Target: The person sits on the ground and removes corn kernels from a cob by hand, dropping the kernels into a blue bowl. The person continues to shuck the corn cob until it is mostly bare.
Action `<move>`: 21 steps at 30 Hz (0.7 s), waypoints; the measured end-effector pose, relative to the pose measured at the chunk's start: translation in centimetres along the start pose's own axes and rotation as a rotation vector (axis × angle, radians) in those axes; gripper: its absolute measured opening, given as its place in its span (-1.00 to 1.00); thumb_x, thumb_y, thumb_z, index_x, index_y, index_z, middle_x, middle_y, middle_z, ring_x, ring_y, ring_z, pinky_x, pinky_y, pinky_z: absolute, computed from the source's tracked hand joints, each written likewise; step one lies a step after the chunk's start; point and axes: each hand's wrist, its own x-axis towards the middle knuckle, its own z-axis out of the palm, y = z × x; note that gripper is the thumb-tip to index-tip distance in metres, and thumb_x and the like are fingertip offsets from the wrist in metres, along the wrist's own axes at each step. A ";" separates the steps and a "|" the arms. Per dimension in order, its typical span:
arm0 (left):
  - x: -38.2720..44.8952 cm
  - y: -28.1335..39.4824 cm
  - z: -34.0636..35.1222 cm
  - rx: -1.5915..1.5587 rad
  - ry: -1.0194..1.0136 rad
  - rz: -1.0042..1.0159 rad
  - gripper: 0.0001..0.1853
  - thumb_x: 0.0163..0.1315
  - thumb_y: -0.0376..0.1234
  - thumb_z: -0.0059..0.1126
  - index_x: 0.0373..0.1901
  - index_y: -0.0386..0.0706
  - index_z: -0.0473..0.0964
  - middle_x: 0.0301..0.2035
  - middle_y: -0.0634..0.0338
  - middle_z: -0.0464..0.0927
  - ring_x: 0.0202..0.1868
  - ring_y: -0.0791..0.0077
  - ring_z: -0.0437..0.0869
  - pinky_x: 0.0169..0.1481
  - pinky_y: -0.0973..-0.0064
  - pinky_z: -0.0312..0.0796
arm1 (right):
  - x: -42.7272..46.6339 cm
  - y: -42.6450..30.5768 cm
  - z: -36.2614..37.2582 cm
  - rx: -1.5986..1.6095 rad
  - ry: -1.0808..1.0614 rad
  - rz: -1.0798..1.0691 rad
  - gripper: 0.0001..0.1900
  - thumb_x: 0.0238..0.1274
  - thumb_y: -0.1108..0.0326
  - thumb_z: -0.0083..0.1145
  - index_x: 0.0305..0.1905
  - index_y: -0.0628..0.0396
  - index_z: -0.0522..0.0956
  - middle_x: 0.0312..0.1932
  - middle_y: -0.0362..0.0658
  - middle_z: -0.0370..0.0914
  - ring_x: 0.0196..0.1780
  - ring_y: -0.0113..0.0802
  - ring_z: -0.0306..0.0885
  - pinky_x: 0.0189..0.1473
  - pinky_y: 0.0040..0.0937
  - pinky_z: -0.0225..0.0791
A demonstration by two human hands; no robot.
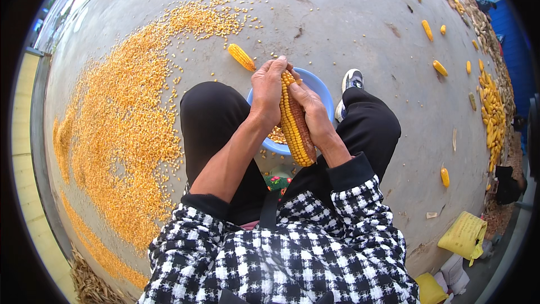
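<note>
Between my hands I hold an ear of corn [295,128], tilted over a blue plastic basin [320,86]. Yellow kernels cover its left side, while a strip of bare reddish-brown cob shows on the right. My left hand [269,88] grips the upper end from the left, fingers curled over the tip. From the right, my right hand [313,109] wraps the cob, its thumb pressed near the top. Loose kernels [277,136] lie in the basin, which sits between my knees and is partly hidden by my hands. Just beyond the basin rests another yellow ear [241,57].
A wide spread of loose kernels [126,143] covers the concrete floor [363,21] at left. Scattered ears, including one ear [439,68], lie at right before a heap of ears [492,112]. Yellow sacks [463,235] stand lower right; dry husks [90,276] lie lower left.
</note>
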 end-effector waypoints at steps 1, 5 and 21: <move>0.0 -0.1 0.0 0.003 0.001 0.011 -0.75 0.41 -0.21 0.04 -0.31 -0.21 0.47 -0.42 0.16 0.53 -0.37 0.49 0.57 -0.18 0.51 0.52 | 0.0 0.0 0.0 0.004 -0.005 0.006 -0.49 0.55 0.00 -0.16 0.32 0.16 0.28 -0.02 -0.19 0.53 -0.04 -0.56 0.53 -0.01 -0.56 0.46; 0.2 -0.4 0.1 0.072 0.006 0.067 -0.76 0.41 -0.23 0.04 -0.30 -0.22 0.48 -0.42 0.15 0.55 -0.37 0.51 0.58 -0.20 0.53 0.51 | -0.1 0.2 0.3 0.113 0.012 -0.026 -0.48 0.56 0.03 -0.17 0.38 0.16 0.25 0.04 -0.20 0.51 0.02 -0.58 0.50 0.01 -0.56 0.44; 0.3 -0.5 0.0 0.149 -0.044 0.072 -0.75 0.42 -0.22 0.03 -0.22 -0.24 0.53 -0.34 0.18 0.57 -0.30 0.56 0.56 -0.13 0.56 0.46 | 0.8 0.6 -1.0 0.071 0.050 -0.003 -0.51 0.55 -0.01 -0.16 0.28 0.16 0.37 0.09 -0.18 0.50 0.10 -0.51 0.50 0.13 -0.47 0.39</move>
